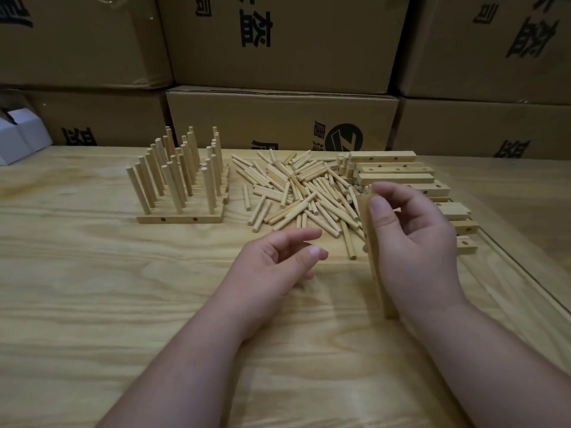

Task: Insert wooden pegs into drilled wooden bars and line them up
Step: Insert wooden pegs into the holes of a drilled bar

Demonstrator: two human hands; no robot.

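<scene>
Wooden bar (375, 257) pinched between right hand (414, 242) thumb, fingers (390, 189).

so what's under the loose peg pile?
The table shows through gaps in the peg pile. At its right edge, pegs overlap the stack of drilled bars. Whether anything else lies beneath is hidden.

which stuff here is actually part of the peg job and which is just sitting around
Part of the job:
- drilled pale wooden bar gripped in the right hand
- empty left hand
- loose heap of round wooden pegs
- stack of unfilled drilled bars
- finished row of pegged bars

Just lying about:
- brown cardboard boxes
- small white box
</scene>
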